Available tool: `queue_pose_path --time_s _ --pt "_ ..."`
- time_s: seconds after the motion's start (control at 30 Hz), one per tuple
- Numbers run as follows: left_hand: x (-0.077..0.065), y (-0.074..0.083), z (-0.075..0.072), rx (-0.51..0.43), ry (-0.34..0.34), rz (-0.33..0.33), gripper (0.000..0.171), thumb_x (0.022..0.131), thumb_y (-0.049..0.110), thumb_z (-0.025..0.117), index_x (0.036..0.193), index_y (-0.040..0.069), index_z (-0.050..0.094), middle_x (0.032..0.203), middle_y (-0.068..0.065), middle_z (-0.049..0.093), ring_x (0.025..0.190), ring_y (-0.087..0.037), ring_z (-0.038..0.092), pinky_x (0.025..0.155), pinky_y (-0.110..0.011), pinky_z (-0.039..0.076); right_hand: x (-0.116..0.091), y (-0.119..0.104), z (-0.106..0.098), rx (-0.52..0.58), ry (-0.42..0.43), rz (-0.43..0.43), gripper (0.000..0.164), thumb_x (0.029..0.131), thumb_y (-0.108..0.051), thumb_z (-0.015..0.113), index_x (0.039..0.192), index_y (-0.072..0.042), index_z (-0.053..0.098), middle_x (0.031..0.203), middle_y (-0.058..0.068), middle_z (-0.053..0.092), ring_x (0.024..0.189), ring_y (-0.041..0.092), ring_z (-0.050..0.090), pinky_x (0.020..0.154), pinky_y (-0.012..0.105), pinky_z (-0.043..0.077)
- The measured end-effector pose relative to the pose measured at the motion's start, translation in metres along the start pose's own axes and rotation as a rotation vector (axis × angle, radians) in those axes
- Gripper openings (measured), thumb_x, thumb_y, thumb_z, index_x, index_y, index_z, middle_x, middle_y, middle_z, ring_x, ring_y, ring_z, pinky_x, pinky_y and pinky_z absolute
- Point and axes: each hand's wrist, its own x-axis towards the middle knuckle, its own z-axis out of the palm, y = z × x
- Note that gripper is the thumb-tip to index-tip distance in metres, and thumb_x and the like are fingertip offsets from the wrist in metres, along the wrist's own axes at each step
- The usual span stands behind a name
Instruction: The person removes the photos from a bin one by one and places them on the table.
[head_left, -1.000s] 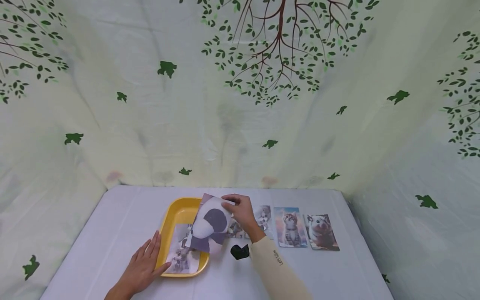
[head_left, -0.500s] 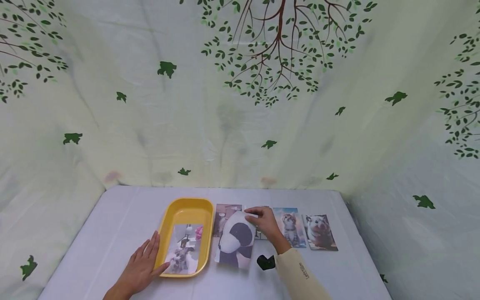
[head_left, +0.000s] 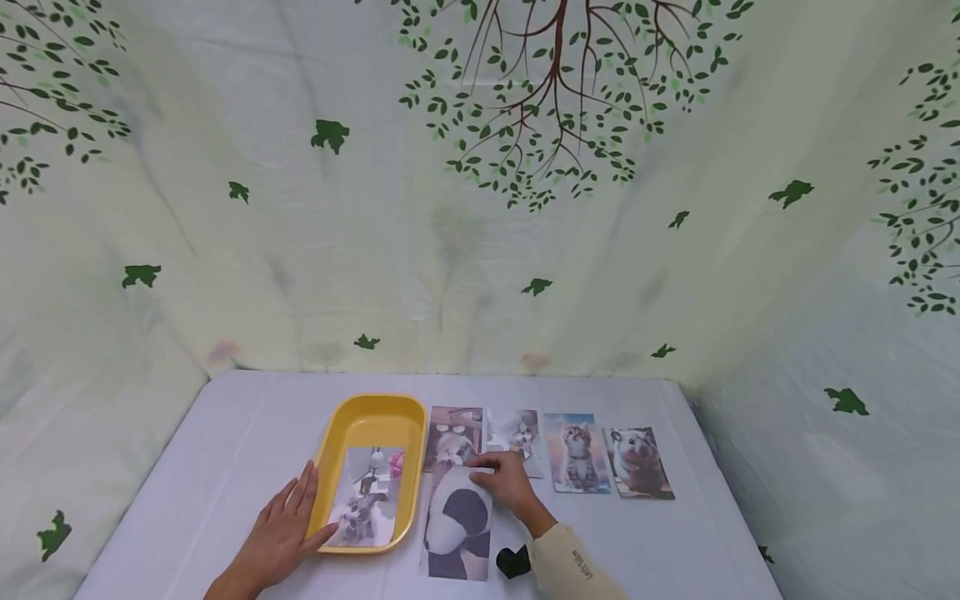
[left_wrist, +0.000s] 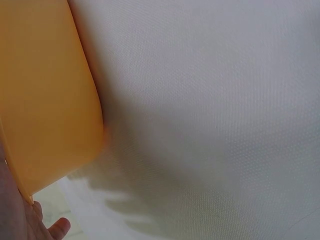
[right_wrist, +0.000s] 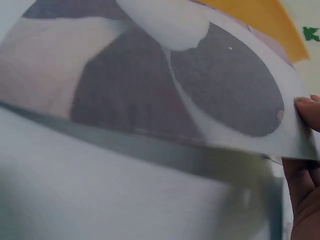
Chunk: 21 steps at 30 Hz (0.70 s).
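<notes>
The right hand (head_left: pixel 513 486) is pinching a black-and-white picture card (head_left: pixel 457 525) near its upper right corner, and the card is hanging between both hands, just right of a yellow tray (head_left: pixel 375 414). The left hand (head_left: pixel 281 525) is resting straight-fingered along the tray's left edge, gripping nothing.

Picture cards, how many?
6: a card in the yellow tray, another card in the right hand; right of the tray, pinkish card, whitish card, kitten card, hamster card. More may hide underneath.
</notes>
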Motion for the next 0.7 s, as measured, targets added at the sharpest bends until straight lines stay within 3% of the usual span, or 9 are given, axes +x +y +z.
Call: queue_pose_path --time_s 0.27,0.4,0.7 --pt "0.000 -0.003 0.003 0.012 0.003 -0.003 0.097 0.091 0.054 0.055 0.151 -0.006 0.008 0.156 -0.021 0.017 0.134 -0.047 0.023 0.104 -0.067 0.023 -0.002 0.007 0.024 -0.191 0.023 -0.073 0.012 0.083 -0.004 0.072 0.095 -0.005 0.076 0.093 0.005 0.073 0.089 0.017 0.067 0.075 0.028 0.053" --pt "0.001 -0.002 0.003 0.008 0.007 0.001 0.096 0.092 0.054 0.054 0.151 -0.006 0.007 0.156 -0.022 0.017 0.134 -0.047 0.023 0.103 -0.067 0.023 -0.003 0.004 0.027 -0.249 0.005 -0.109 0.014 0.084 -0.004 0.071 0.097 -0.005 0.075 0.094 0.005 0.073 0.092 0.020 0.067 0.079 0.032 0.054" --pt "0.001 -0.001 0.000 0.013 0.009 -0.002 0.095 0.092 0.052 0.055 0.151 -0.006 0.008 0.155 -0.023 0.019 0.136 -0.047 0.022 0.104 -0.065 0.023 -0.003 0.000 0.029 -0.372 -0.001 -0.190 0.016 0.081 0.000 0.072 0.096 -0.005 0.075 0.093 0.004 0.072 0.091 0.018 0.066 0.081 0.031 0.053"
